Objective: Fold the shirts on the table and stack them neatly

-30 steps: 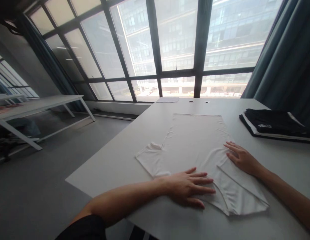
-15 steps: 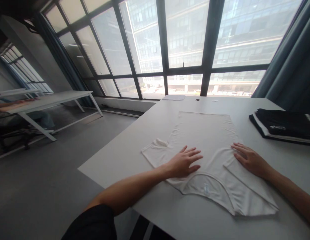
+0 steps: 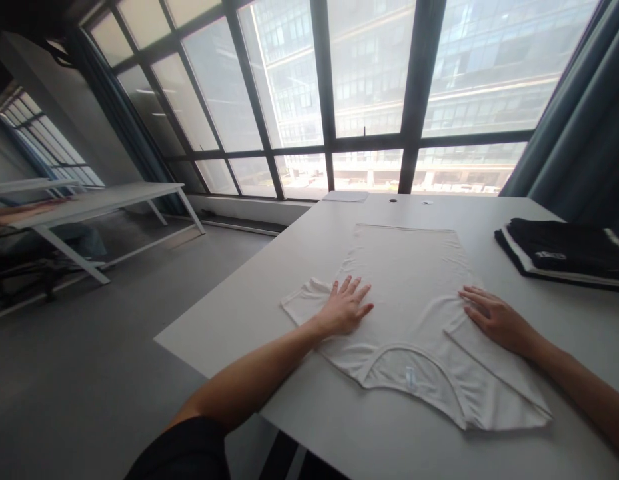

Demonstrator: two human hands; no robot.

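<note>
A white T-shirt (image 3: pixel 404 267) lies spread on the white table, its neckline toward me and its hem toward the window. My left hand (image 3: pixel 345 307) rests on the shirt near the left sleeve, fingers spread and pointing away from me. At the right side of the shirt, by the other sleeve, my right hand (image 3: pixel 492 317) lies with its fingers stretched out on the cloth. The right sleeve is slanted with creases around it. Inside the collar a small pale label shows.
A stack of folded dark and white clothes (image 3: pixel 564 250) sits on the table (image 3: pixel 229 320) at the right. A flat white sheet (image 3: pixel 345 196) lies at the far edge. Another table (image 3: pixel 114 195) stands to the left, with a person's arm resting on it.
My left hand has slid leftward across the shirt, from near its middle to close by the left sleeve. My right hand stays in about the same place.
</note>
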